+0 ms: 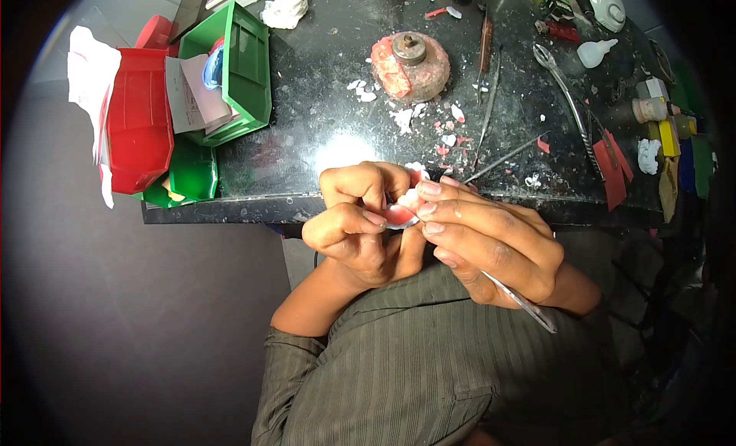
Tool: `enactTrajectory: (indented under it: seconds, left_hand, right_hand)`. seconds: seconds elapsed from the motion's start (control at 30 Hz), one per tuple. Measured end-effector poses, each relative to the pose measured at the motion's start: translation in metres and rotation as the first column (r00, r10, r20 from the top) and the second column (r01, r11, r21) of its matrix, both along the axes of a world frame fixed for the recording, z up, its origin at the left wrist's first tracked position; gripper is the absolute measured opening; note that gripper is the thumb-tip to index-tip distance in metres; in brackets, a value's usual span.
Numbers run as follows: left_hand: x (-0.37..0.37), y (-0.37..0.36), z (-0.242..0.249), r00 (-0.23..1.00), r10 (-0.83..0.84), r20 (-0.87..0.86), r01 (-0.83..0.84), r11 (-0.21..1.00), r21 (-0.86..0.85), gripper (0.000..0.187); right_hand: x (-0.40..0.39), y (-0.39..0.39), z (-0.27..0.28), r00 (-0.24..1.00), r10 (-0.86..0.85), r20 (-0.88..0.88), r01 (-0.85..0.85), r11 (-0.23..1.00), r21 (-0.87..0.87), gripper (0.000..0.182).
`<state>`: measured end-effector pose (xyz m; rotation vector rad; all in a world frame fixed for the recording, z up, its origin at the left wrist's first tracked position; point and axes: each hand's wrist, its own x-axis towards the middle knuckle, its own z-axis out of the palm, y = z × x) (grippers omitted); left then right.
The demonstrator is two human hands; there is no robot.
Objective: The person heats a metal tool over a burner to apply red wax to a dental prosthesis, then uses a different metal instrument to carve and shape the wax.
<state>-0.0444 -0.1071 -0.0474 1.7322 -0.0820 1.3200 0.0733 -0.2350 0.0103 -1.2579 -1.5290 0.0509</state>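
Observation:
My left hand [354, 227] is closed around a small pink-and-white denture [399, 214], pinching it between thumb and fingers just in front of the bench edge. Fingers hide much of the piece. In my right hand [498, 243] lies a slim metal carving tool [529, 306], gripped like a pen. Its flat rear end sticks out below the palm, while its front end reaches the denture and is mostly covered by my fingertips. Both hands meet closely around the denture, above my striped shirt.
A wax-smeared burner [429, 70] stands on the dark bench [295, 139] among pink and white scraps. Thin metal tools [491, 108], long metal tongs [571, 101] and pink wax sheets [611, 177] lie to the right. Green [249, 70] and red bins [138, 116] sit left.

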Motion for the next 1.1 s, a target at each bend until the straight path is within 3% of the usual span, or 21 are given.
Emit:
enactTrajectory:
  seconds: [0.07,0.4,0.67,1.0,1.07,1.1]
  left_hand:
    - [-0.009,-0.001,0.002,0.990,-0.024,-0.139,0.026,1.000,0.017,0.077]
    - [-0.006,0.001,0.001,0.992,-0.003,-0.127,0.007,1.000,0.028,0.074]
    - [-0.007,-0.001,0.013,0.968,0.050,-0.246,-0.040,0.998,0.045,0.061]
    - [-0.008,0.000,0.015,0.956,-0.004,-0.292,0.019,0.999,0.050,0.065]
    - [-0.008,-0.003,0.016,0.954,-0.133,-0.269,0.090,0.981,-0.169,0.068]
    - [-0.009,-0.001,0.018,0.936,-0.272,-0.224,0.201,0.934,-0.295,0.070]
  right_hand:
    - [-0.003,-0.002,0.001,1.000,-0.003,0.000,0.003,1.000,-0.010,0.017]
    - [0.002,-0.001,0.000,1.000,0.022,-0.013,-0.022,1.000,-0.014,0.015]
    - [0.003,-0.001,0.002,0.999,0.032,-0.029,-0.032,0.999,-0.011,0.013]
    - [0.003,-0.003,0.003,0.997,-0.040,-0.066,0.036,0.998,-0.052,0.013]
    - [0.005,-0.004,0.002,0.995,-0.054,-0.089,0.048,0.996,-0.069,0.012]
    - [0.006,-0.005,0.000,0.986,-0.021,-0.166,0.009,0.998,-0.069,0.012]
